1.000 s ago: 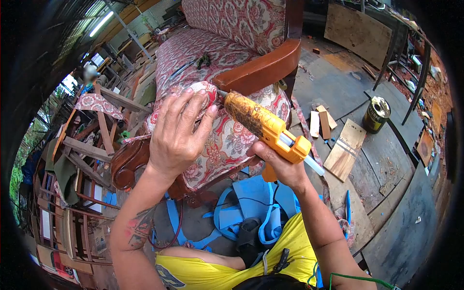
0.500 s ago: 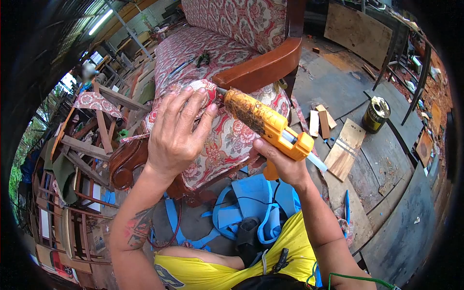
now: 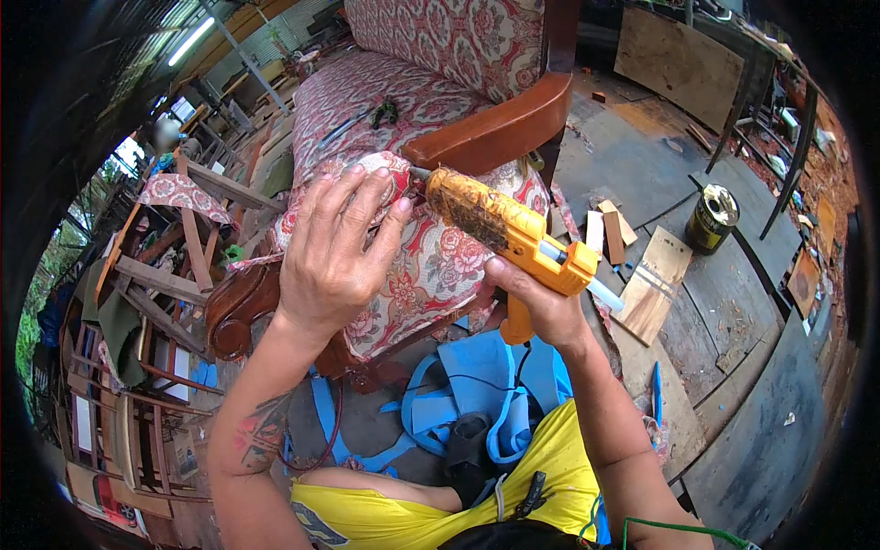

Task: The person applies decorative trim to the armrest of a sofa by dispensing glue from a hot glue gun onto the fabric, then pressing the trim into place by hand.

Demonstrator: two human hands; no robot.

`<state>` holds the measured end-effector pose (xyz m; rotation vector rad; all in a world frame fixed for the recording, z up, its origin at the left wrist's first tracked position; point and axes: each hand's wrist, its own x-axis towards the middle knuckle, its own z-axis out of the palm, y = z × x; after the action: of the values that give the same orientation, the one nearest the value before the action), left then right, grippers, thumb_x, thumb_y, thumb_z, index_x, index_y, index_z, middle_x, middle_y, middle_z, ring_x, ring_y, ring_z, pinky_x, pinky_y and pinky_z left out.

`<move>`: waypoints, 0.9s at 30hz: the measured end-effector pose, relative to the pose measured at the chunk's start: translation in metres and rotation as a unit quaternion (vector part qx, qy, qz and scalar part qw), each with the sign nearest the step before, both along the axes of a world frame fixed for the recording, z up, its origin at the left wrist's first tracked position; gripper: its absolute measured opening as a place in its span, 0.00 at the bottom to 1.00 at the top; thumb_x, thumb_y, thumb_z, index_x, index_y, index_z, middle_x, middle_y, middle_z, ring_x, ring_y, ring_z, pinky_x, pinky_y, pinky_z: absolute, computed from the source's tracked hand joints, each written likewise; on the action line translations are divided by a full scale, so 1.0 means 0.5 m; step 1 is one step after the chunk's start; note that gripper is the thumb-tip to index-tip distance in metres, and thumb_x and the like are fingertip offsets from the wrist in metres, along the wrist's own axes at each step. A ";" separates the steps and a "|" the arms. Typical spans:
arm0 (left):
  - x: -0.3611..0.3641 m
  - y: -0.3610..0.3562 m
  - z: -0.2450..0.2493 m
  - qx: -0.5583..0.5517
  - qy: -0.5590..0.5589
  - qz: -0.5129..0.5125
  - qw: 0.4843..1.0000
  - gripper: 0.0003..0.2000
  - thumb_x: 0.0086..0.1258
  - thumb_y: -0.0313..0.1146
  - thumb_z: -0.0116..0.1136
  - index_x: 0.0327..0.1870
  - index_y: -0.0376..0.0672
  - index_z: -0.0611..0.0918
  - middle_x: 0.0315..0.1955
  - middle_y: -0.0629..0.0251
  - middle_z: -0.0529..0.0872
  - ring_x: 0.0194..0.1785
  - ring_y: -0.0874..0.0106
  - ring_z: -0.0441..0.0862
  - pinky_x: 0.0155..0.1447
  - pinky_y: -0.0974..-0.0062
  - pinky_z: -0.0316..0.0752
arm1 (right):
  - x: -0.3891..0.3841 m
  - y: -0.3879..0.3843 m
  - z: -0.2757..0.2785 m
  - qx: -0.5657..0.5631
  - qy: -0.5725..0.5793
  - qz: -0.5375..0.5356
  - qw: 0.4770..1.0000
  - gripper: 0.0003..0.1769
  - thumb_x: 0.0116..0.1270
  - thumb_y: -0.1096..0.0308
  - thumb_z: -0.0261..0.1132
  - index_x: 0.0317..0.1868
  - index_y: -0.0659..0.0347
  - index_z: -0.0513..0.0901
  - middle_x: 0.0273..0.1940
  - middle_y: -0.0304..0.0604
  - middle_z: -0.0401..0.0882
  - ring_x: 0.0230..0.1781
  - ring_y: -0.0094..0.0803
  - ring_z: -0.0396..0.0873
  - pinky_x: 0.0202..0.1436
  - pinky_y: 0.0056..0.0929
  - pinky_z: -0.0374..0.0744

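Note:
My left hand (image 3: 337,249) presses flat on a fold of red floral fabric (image 3: 431,266) at the front corner of an upholstered sofa (image 3: 403,110). My right hand (image 3: 541,307) grips an orange hot glue gun (image 3: 509,234). The gun's metal nozzle touches the fabric fold just right of my left fingertips, below the wooden armrest (image 3: 495,124). A clear glue stick juts out of the back of the gun.
A metal tin (image 3: 713,217) and several wood offcuts (image 3: 653,282) lie on the plank floor to the right. Stacked chair frames (image 3: 156,302) crowd the left. A blue strap harness (image 3: 467,394) lies under the sofa's front. Scissors (image 3: 385,112) rest on the seat.
The glue gun and my right hand have shifted slightly right and tilted; my left hand stays pressed on the fabric.

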<state>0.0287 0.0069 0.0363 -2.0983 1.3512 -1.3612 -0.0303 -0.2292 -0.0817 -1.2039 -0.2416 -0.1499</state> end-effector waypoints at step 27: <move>0.000 -0.003 -0.001 -0.007 -0.002 -0.007 1.000 0.17 0.66 0.26 0.73 0.56 0.43 0.92 0.61 0.51 0.89 0.66 0.49 0.85 0.70 0.46 0.82 | 0.004 -0.009 0.013 0.013 0.029 0.030 0.999 0.19 0.78 0.51 0.70 0.44 0.61 0.85 0.27 0.45 0.87 0.23 0.31 0.86 0.24 0.29 0.84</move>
<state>0.0288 0.0054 0.0358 -2.0983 1.3605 -1.3824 -0.0285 -0.2336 -0.0754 -1.1728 -0.2243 -0.0649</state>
